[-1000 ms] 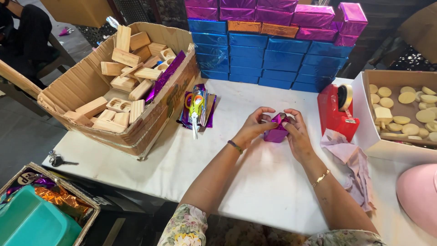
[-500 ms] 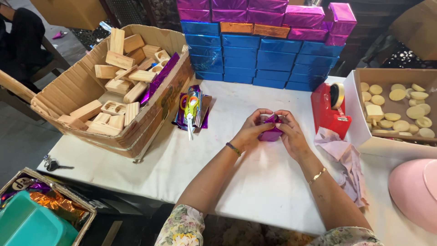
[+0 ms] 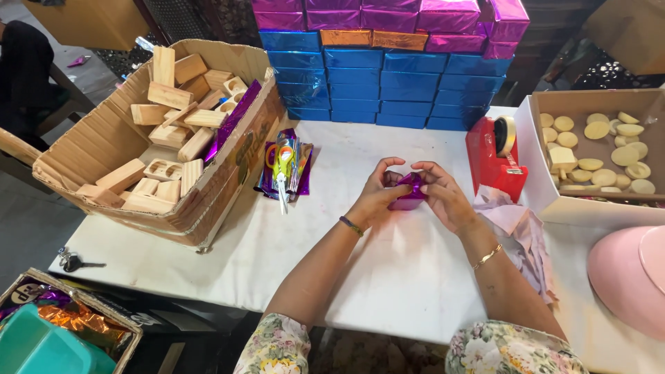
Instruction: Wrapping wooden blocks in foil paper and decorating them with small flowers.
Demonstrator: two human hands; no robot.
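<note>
Purple foil-wrapped block (image 3: 409, 194) (long axis left-right) between left hand (image 3: 378, 192) and right hand (image 3: 442, 196), fingers curled around its ends.

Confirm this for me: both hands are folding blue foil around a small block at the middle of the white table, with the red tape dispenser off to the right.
Not quite: the foil is purple, not blue. The head view shows the left hand and right hand pressed around a small purple-wrapped block on the white table, with the red tape dispenser to the right. Blue foil shows only on the stacked blue boxes behind.
</note>
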